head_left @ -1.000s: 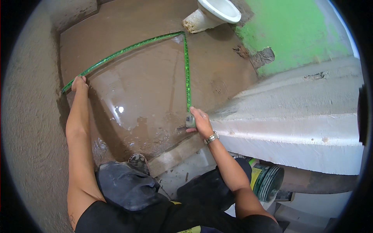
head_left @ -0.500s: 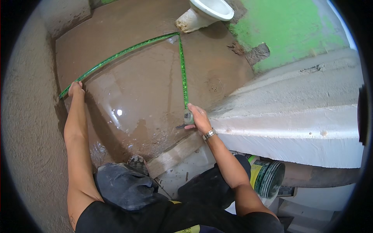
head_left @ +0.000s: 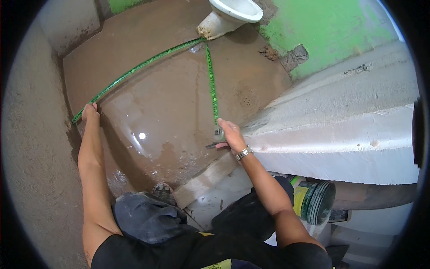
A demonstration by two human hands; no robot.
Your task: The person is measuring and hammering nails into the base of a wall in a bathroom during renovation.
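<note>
A green tape measure (head_left: 211, 76) is drawn out and bent sharply at a point near the toilet foot. My left hand (head_left: 91, 111) is closed on the blade close to its free end, which reaches the rough wall at the left. From the bend, the other stretch runs back toward me to the tape's case (head_left: 218, 132). My right hand (head_left: 231, 136) is wrapped around that case, and a dark strap sticks out beside it. Both stretches hang over a wet brown mortar floor (head_left: 152, 107).
A white toilet (head_left: 228, 18) stands at the far side. A drain (head_left: 245, 101) sits in the floor right of the tape. On the right is a pale ledge (head_left: 331, 143), with a green and yellow bucket (head_left: 316, 201) below it. A wooden board (head_left: 206, 179) lies by my feet.
My left hand and the blade's free end appear slightly lower in view. The whole view has shifted a little; both hands keep their hold on the tape measure.
</note>
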